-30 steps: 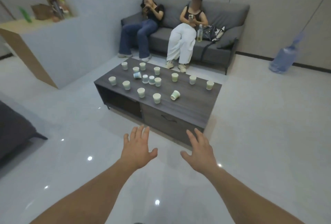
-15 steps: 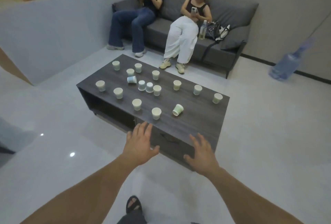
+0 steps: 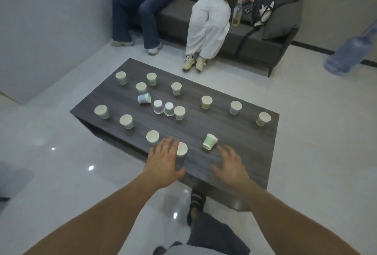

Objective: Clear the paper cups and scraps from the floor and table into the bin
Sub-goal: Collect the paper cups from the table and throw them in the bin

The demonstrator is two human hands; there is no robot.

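Head camera looks down on your two arms reaching over the near edge of a dark wooden desk [image 3: 234,132]. Starting at the left, upright paper cups [image 3: 101,111] stand scattered across the top. Toward the middle a bluish cup [image 3: 144,98] lies on its side beside two upturned cups [image 3: 158,106]. Your left hand [image 3: 163,163] hovers palm down at the near edge, its fingers [image 3: 167,146] straight, spread and holding nothing. Their tips cover part of a white cup [image 3: 182,149], and you cannot tell whether they touch it. To the right, a green cup [image 3: 210,141] lies tipped on its side just ahead of your right hand [image 3: 230,167], whose fingers [image 3: 223,151] are also spread wide and empty. More upright cups run toward the desk's right end. Beyond the desk two people [image 3: 206,22] sit on a grey sofa [image 3: 263,46], and a blue water jug [image 3: 346,55] sits on the floor at the far right.
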